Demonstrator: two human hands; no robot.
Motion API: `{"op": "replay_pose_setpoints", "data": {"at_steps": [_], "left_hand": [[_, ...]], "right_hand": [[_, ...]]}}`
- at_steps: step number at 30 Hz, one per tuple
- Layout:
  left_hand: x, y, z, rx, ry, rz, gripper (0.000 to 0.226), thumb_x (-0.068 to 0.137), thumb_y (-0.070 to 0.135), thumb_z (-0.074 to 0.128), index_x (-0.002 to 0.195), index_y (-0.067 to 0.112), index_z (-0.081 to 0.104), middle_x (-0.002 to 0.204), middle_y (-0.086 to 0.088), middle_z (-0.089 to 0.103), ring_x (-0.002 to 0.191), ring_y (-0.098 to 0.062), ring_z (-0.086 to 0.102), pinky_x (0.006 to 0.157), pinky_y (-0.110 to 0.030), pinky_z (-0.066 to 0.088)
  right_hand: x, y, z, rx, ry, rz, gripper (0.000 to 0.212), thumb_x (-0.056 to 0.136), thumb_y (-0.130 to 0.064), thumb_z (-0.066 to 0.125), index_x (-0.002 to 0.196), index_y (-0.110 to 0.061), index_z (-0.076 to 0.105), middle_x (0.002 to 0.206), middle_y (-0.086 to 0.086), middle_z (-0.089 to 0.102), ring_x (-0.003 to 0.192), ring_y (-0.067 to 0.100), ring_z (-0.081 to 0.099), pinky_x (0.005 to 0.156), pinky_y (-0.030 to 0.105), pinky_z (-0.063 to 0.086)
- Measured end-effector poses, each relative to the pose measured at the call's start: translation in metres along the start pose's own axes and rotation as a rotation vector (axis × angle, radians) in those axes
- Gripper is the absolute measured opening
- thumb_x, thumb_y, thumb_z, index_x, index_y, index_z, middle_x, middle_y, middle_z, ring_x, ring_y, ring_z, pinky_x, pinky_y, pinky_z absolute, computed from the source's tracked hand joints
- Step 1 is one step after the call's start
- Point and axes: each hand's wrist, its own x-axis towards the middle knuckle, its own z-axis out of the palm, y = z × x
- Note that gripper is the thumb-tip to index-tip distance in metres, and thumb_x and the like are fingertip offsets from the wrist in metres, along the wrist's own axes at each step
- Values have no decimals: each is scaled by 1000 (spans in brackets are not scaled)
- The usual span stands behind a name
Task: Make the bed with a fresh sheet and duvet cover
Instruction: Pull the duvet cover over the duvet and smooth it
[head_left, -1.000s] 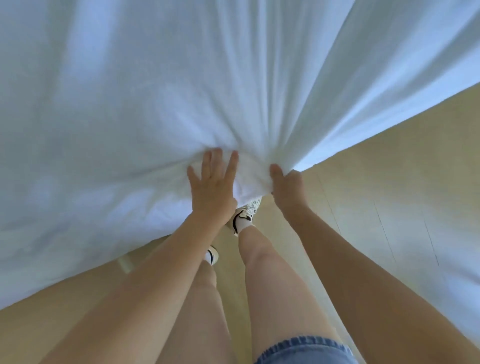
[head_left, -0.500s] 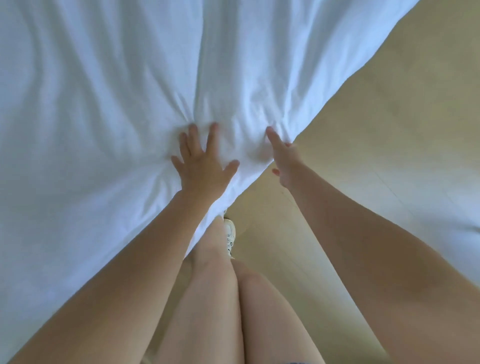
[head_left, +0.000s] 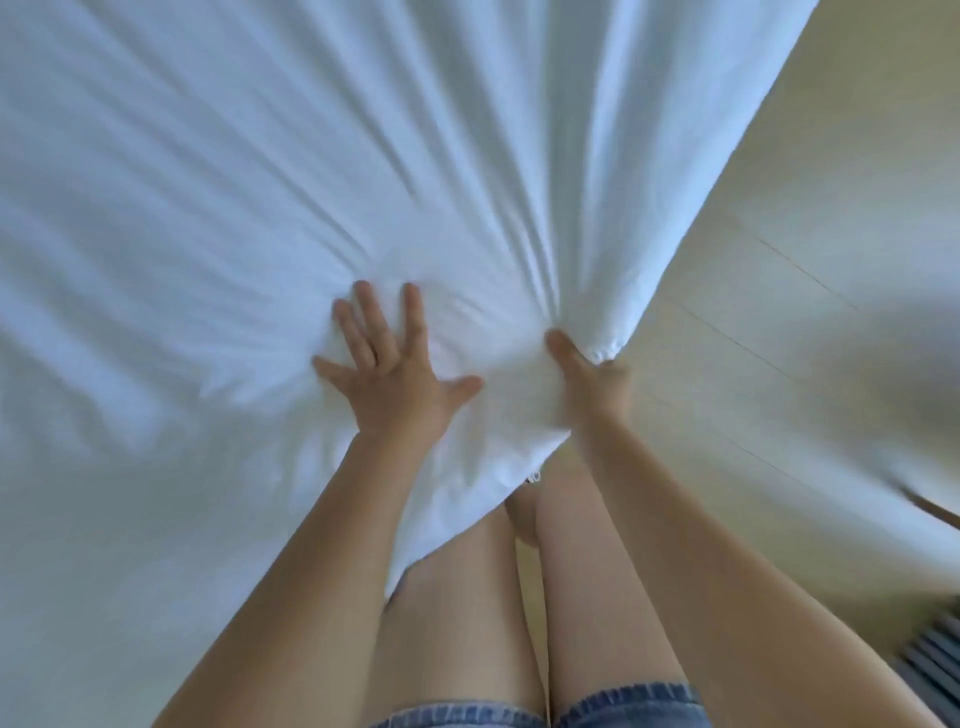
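Folds of bunched white sheet (head_left: 249, 171)

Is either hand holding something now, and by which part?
The right hand grips the white sheet at its bunched corner. The left hand only presses flat on the sheet, fingers spread, holding nothing.

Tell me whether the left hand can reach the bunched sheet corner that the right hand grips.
Probably yes: the left hand lies flat on the sheet beside the right hand, with only cloth between it and the bunched corner.
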Motion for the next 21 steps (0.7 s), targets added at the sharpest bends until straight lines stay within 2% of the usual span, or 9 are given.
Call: {"op": "replay_pose_setpoints", "data": {"at_steps": [3,5,7,11,12,14,15,18,21], "left_hand": [[9,25,-12,-55,-42,-134,117,79,52,66,145,25,-27,148,-16,-37,138,-39,-28,106,-68,6],[3,42,-22,-152,-16,-171,110,83,44,65,147,23,-23,151,-16,-32,140,-39,-24,108,-65,6],[1,58,-30,-215,77,-119,101,86,36,61,149,24,-17,154,-13,-26,142,-35,-18,111,-60,8],[15,102,-61,-222,176,62,91,89,32,57,149,31,-12,156,-8,-21,145,-28,-14,112,-55,11],[24,116,-72,-212,183,89,90,90,33,56,150,32,-11,156,-7,-21,145,-28,-13,113,-55,13],[43,147,-97,-191,203,117,87,90,34,56,150,33,-8,156,-7,-20,145,-28,-13,113,-55,14],[48,154,-106,-204,216,117,86,91,36,55,150,33,-7,157,-7,-19,145,-28,-12,113,-55,15],[72,204,-139,-304,272,89,82,91,43,53,150,34,-4,158,-3,-15,145,-26,-9,113,-51,14],[88,248,-144,-326,119,20,81,91,51,49,150,37,-4,158,1,-15,145,-25,-10,114,-51,15]], "right_hand": [[39,-29,28,12,-270,206,41,76,-18,77,114,-9,64,102,8,70,86,23,68,72,34,58],[58,-59,31,89,-394,180,59,74,-26,79,127,-13,57,109,5,69,94,23,68,75,37,57],[69,-100,23,177,-443,135,80,65,-43,82,133,-17,50,120,5,66,104,23,67,81,41,55],[105,-181,18,286,-500,71,59,80,-62,60,123,-21,60,112,1,70,101,19,68,95,44,49],[111,-198,19,298,-494,81,56,80,-65,58,118,-23,63,106,-1,72,97,17,69,93,42,50],[115,-228,19,257,-477,93,44,81,-63,58,104,-26,66,91,-6,74,85,14,70,80,32,55],[114,-229,21,219,-474,94,38,82,-58,62,99,-25,66,87,-7,73,83,14,70,74,30,55],[115,-241,-9,126,-399,89,27,79,-35,75,94,-15,67,84,-2,72,77,17,70,74,33,58],[133,-239,-54,120,-218,88,24,81,-26,74,97,-11,64,81,-1,68,63,11,64,52,21,53]]}}
